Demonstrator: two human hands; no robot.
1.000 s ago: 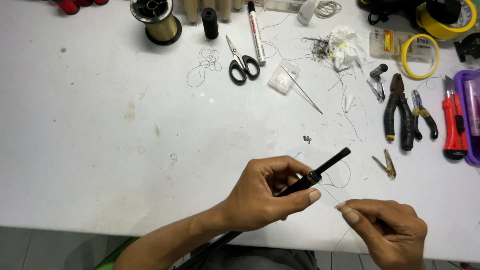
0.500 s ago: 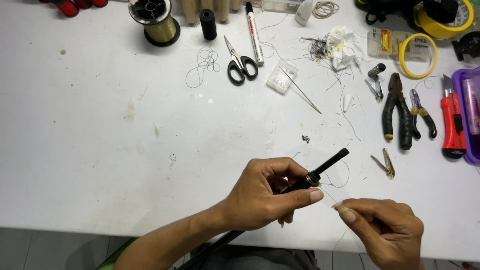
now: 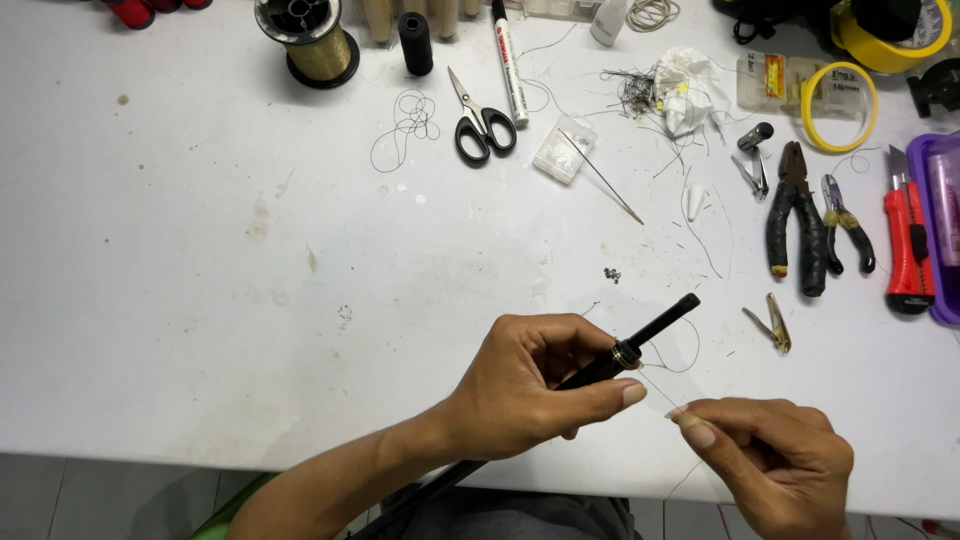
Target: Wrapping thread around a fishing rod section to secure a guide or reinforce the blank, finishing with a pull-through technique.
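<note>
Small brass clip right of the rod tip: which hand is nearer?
Right. The right hand lies just below the small brass clip; the left hand, gripping the black rod, is farther left.

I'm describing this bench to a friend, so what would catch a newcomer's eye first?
First, the two hands at the bottom edge: the left hand grips a slim black rod, and the right hand pinches a fine thread running to it. Next, the gold thread spool at top left and black pliers at right.

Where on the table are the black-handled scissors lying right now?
In the head view the scissors lie near the far edge of the white table, left of centre, between the loose black thread loop and the marker pen.
</note>
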